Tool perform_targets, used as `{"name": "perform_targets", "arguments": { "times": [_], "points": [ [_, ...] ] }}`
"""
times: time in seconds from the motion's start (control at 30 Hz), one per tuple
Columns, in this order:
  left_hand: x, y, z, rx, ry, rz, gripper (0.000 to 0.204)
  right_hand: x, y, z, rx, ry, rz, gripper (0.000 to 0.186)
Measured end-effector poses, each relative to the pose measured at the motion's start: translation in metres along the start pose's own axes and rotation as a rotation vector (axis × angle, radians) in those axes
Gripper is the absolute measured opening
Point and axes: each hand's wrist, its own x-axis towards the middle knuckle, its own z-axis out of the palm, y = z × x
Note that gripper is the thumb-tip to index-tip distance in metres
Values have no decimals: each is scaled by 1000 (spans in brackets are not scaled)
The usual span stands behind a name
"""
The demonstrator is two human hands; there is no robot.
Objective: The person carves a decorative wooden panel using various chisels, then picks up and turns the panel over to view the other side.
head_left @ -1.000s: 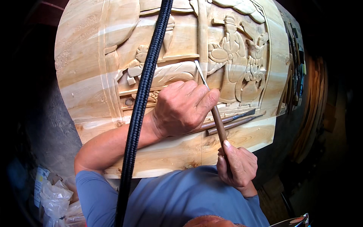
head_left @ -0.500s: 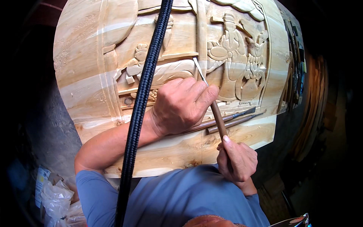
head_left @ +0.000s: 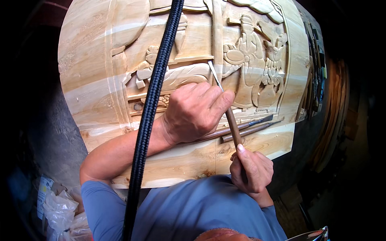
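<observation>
A pale wooden panel (head_left: 88, 72) carved in relief with figures, borders and cloud shapes lies before me. My left hand (head_left: 197, 114) is wrapped round a chisel (head_left: 232, 126) just below its steel blade, with my wrist low over the panel. The blade's tip touches the carving at the end of a horizontal raised strip, beside a vertical band. My right hand (head_left: 251, 170) grips the same chisel's wooden handle at its lower end, thumb along it. Two more wooden-handled tools (head_left: 253, 130) lie on the panel's lower part, partly under my left hand.
A black braided hose (head_left: 152, 108) crosses the view diagonally over my left forearm. Many tools (head_left: 315, 80) lie beyond the panel's right edge, with stacked boards (head_left: 337, 100) farther right. Plastic bags (head_left: 60, 209) sit at the lower left.
Compared with a second ago, the chisel and my right hand have shifted slightly upward, the tip a little higher on the carving. Both grips are unchanged.
</observation>
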Motion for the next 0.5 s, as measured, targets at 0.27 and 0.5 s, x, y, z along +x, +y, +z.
{"name": "perform_targets", "arguments": {
  "times": [0.27,0.5],
  "points": [
    [-1,2,-3,21,-54,-25,29,-13,7,27,-3,90,-40,46],
    [0,1,-4,17,-46,-15,26,-11,6,24,-123,80,-98,47]
  ]
}}
